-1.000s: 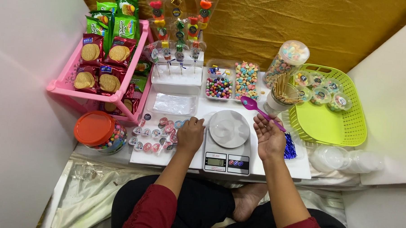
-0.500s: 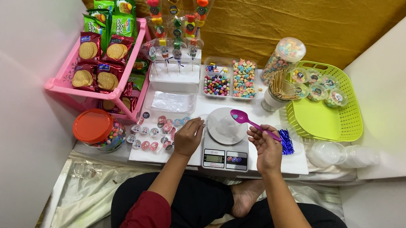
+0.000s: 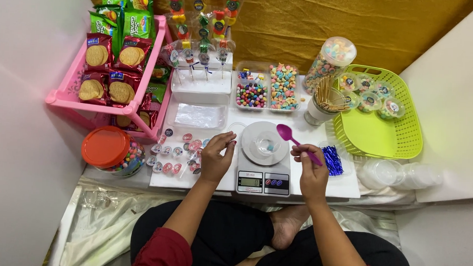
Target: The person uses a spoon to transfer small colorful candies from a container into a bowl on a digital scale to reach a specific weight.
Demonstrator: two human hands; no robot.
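A scale (image 3: 263, 176) is sitting on the table (image 3: 344, 188) between the left hand (image 3: 215, 157) and right hand (image 3: 310, 169); trays of sweets (image 3: 268, 87) are lying behind it, a basket (image 3: 383, 135) standing right, a jar (image 3: 111, 150) left.

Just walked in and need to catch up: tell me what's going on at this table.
A person sits cross-legged at a low white table crowded with sweets. The right hand holds a purple spoon over a small kitchen scale, where a clear cup holds a few candies. The left hand pinches something small beside the scale, above a scatter of round stickers.
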